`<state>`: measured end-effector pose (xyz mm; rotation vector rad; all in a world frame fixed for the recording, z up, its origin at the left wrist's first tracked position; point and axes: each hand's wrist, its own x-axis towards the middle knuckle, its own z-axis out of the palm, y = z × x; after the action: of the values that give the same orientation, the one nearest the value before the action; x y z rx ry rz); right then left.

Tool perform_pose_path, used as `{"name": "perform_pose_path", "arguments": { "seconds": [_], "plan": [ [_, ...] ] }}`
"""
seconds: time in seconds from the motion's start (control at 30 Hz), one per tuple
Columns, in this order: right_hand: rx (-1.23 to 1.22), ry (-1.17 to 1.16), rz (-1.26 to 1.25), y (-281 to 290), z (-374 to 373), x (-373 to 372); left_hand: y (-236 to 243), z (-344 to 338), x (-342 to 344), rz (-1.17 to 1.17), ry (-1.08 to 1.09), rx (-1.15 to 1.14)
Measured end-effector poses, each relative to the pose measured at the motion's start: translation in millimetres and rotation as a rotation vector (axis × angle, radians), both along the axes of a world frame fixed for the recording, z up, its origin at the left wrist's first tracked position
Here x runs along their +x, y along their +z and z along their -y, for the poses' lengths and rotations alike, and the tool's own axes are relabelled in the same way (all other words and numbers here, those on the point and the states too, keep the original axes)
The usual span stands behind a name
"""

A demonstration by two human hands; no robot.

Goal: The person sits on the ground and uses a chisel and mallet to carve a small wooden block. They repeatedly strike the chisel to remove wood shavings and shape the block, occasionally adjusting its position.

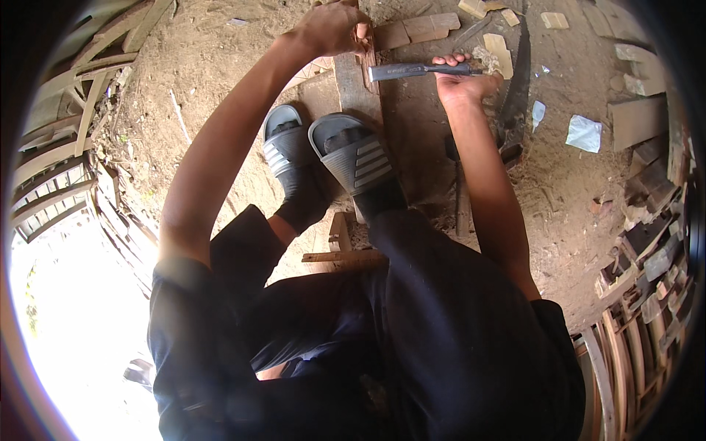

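Note:
My right hand grips the dark handle of a chisel. Its flat steel blade points left and its tip meets a narrow reddish wood piece. My left hand holds that wood piece at its far end. The piece lies on a grey plank, and the plank runs toward me under my right foot in a grey striped slide. My left foot wears a matching slide beside it.
A long curved saw blade lies on the dirt right of my right hand. Wood offcuts and paper scraps are scattered on the ground. Stacks of curved wooden parts and slatted frames line both sides.

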<state>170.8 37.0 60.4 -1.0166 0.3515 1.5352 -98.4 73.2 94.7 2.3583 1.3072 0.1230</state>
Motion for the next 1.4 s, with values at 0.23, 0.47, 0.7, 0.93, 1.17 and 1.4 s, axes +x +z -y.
{"name": "perform_pose_path", "arguments": {
  "seconds": [0.23, 0.47, 0.7, 0.93, 1.17, 1.4],
  "plan": [
    [0.126, 0.119, 0.114, 5, -15, -3, -22, 6, 2, 0.081, 0.175, 0.092],
    [0.41, 0.379, 0.088, 39, -80, -75, 45, -27, -16, 0.425, 0.275, -0.538],
    [0.556, 0.703, 0.174, 24, -97, -118, 183, 15, -12, -0.344, -0.017, -0.588],
    [0.414, 0.71, 0.049, 41, -105, -131, 307, 196, 23, 0.934, -0.598, -1.274],
    [0.337, 0.714, 0.065, 10, -120, -123, 316, 199, 31, 1.208, -0.447, -1.548],
    [0.453, 0.92, 0.188, -28, -154, -114, 332, 195, -1, 1.137, -0.317, -1.607]
  ]
}}
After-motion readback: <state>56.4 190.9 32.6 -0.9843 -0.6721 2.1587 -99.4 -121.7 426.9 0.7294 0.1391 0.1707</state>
